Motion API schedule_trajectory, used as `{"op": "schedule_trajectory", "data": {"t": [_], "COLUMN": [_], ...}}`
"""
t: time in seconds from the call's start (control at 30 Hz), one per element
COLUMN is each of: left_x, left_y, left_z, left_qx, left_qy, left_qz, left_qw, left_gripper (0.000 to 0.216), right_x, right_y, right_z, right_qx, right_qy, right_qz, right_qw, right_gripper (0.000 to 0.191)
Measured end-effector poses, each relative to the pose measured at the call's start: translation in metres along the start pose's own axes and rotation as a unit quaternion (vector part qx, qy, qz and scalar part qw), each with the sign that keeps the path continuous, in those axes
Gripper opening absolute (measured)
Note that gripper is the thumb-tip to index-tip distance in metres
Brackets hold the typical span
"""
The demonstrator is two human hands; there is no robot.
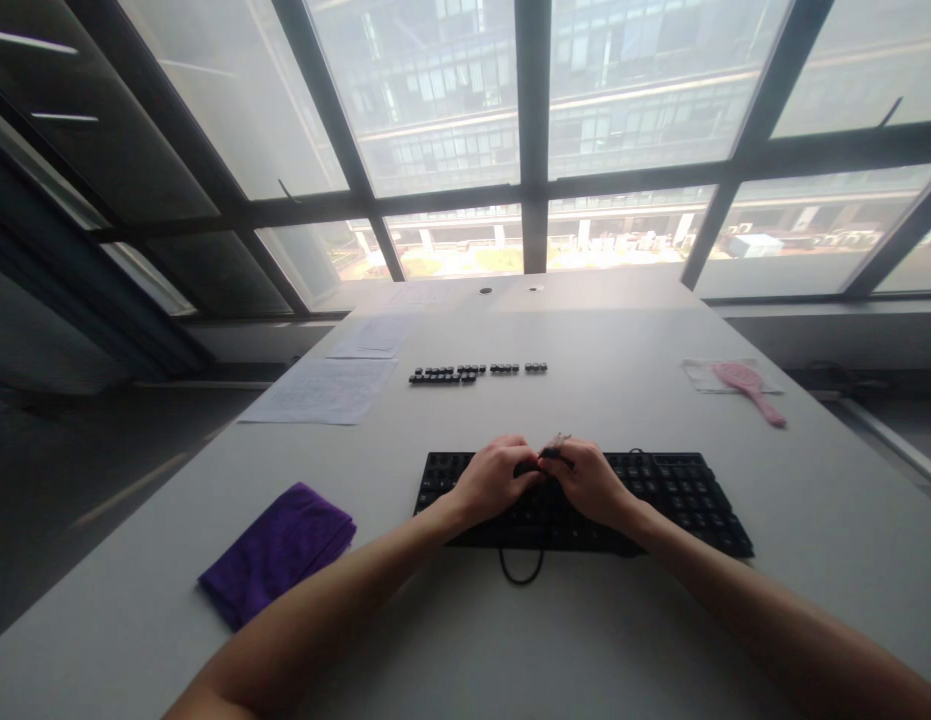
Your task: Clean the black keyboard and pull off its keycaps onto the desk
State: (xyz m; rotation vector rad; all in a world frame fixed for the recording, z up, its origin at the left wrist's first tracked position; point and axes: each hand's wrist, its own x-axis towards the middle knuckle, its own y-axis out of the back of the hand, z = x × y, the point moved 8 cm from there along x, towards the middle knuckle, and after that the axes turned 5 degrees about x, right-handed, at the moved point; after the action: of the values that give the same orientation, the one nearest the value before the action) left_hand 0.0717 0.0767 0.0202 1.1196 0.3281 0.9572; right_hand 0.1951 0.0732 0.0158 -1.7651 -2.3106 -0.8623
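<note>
A black keyboard [690,500] lies on the white table in front of me, with a loop of its cable [521,580] sticking out at the near edge. Both hands meet over its middle, fingertips touching. My right hand [591,485] is closed on a small black tool with thin silvery wires, which looks like a keycap puller [559,442]. My left hand [495,478] pinches close against it, thumb and fingers together; what sits between them is too small and hidden to name. Beyond the keyboard, several black keycaps [442,376] stand in short rows.
A folded purple cloth [281,550] lies left of my left forearm. Printed papers [319,392] are spread along the table's left side. At the right, a pink paddle-shaped object with a handle [742,383] rests partly on a white sheet [697,375]. Tall windows rise behind the table.
</note>
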Motion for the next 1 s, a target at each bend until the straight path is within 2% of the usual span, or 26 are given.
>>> {"op": "schedule_trajectory", "data": {"t": [0.2,0.43,0.7,0.87,1.0], "left_x": [-0.005,-0.005,-0.006,-0.008,-0.011], "left_y": [-0.002,-0.003,0.0,0.009,0.014], "left_z": [0.007,0.01,0.012,0.01,0.006], "left_qx": [0.039,0.025,-0.002,-0.036,-0.055], "left_qy": [-0.039,-0.047,-0.046,-0.034,-0.014], "left_qz": [0.025,0.024,0.03,0.088,0.13], "left_qw": [0.998,0.998,0.998,0.995,0.99], "left_gripper": [0.007,0.013,0.013,0.01,0.024], "right_x": [-0.001,-0.001,0.0,0.001,0.002], "right_y": [0.0,0.001,0.008,0.012,0.015], "right_z": [-0.003,-0.008,-0.004,-0.008,-0.009], "right_qx": [0.003,-0.004,-0.025,-0.008,-0.004], "right_qy": [0.018,0.024,0.008,0.015,-0.005], "right_qz": [-0.004,-0.008,0.033,0.058,0.081], "right_qw": [1.0,1.0,0.999,0.998,0.997], "right_gripper": [0.019,0.018,0.022,0.02,0.02]}}
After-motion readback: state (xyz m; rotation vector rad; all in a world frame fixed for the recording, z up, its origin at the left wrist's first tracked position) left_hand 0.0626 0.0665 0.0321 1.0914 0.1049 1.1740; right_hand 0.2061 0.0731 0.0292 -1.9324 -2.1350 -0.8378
